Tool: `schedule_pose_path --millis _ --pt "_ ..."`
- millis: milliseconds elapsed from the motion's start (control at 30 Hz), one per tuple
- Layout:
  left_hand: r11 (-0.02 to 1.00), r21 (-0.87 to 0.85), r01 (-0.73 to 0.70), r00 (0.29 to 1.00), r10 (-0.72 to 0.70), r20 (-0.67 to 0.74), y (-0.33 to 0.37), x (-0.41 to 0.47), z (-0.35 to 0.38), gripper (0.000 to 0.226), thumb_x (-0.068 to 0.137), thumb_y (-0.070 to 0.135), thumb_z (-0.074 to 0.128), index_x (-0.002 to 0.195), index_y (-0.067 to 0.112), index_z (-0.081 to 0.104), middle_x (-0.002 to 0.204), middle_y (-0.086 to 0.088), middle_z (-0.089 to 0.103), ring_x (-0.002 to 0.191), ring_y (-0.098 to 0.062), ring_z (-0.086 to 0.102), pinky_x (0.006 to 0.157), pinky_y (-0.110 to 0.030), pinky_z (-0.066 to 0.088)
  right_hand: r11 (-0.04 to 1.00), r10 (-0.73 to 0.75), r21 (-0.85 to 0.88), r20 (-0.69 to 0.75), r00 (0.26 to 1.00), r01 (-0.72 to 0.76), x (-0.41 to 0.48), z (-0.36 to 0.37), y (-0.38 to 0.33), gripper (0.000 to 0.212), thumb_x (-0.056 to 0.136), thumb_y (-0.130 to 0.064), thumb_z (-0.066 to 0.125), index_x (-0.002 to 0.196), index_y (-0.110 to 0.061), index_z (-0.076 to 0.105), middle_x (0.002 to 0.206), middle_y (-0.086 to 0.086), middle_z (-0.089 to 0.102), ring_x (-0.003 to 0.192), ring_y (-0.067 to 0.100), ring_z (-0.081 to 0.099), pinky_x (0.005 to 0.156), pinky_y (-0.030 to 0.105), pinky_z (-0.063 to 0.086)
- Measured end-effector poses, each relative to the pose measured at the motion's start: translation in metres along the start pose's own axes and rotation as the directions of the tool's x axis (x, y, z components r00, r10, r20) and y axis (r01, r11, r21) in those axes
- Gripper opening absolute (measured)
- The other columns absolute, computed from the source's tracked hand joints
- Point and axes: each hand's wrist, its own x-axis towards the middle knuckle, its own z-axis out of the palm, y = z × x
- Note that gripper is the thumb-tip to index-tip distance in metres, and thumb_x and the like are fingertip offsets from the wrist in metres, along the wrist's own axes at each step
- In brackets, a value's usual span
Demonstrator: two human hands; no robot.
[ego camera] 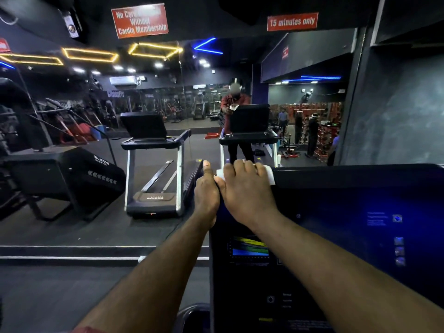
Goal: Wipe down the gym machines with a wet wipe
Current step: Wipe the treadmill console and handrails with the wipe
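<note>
Big mirror wall (168, 111) dead ahead, a second treadmill (153, 169) showing in it. Closer in, the dark treadmill console (348, 212) fills the lower right, screen glowing blue.

Both hands are up at its top left corner. The right hand (245, 188) is on top, fingers curled over the top edge and clamping the wet wipe (270, 176) flat against it, with a white flap poking out on the far right side. The left hand (206, 191) sits just beside it at the corner, thumb standing up; its fingers are hidden, so I can't tell whether it grips the console's side.

Here's the key: that top edge runs left to right, and nearly all of it lies to the right of the wipe. The right hand looks set for a long rightward sweep.
</note>
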Motion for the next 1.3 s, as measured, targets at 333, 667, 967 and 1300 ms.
schedule_pose_path --millis 333,667,967,1300 --pt "0.826 0.523 -0.212 0.977 0.167 0.133 0.050 0.000 0.000 0.066 0.111 0.053 0.038 0.059 0.014 0.049 0.055 0.003 0.053 0.060 -0.022 0.052 0.055 -0.031 0.036 0.999 0.021 -0.024 -0.014 1.000 -0.022 -0.042 -0.007 0.156 0.054 0.108 -0.058 0.021 0.124 -0.018 0.054 0.110 0.004 0.059 0.097 0.026 0.053 0.089 0.044 0.043" --pt "0.557 0.799 -0.227 0.960 -0.008 0.279 0.080 0.014 0.030 0.043 0.111 0.037 0.041 0.085 0.012 0.065 0.089 -0.008 0.067 0.089 -0.029 0.061 0.078 -0.036 0.040 0.995 0.093 0.030 0.014 0.996 -0.093 -0.034 -0.005 0.119 0.055 0.108 -0.054 0.028 0.123 -0.011 0.058 0.113 0.013 0.060 0.102 0.033 0.052 0.100 0.052 0.039" --pt "0.252 0.940 -0.230 0.930 -0.229 0.289 0.107 -0.001 0.094 0.050 0.104 0.064 0.021 0.105 0.029 0.056 0.130 -0.011 0.062 0.120 -0.034 0.057 0.112 -0.053 0.041 0.996 -0.053 0.070 0.000 0.999 0.053 -0.051 -0.006 0.190 0.055 0.107 -0.058 0.030 0.131 -0.014 0.053 0.117 0.009 0.059 0.101 0.030 0.053 0.093 0.046 0.042" --pt "0.158 0.923 -0.350 0.918 -0.140 0.372 0.099 -0.025 0.170 0.055 0.111 0.059 0.019 0.113 0.023 0.061 0.134 -0.014 0.062 0.118 -0.031 0.057 0.102 -0.046 0.042 0.987 0.147 -0.054 -0.020 0.989 -0.148 -0.098 -0.014 0.326 0.060 0.108 -0.058 0.016 0.120 -0.014 0.055 0.106 0.007 0.057 0.097 0.029 0.051 0.094 0.047 0.042"
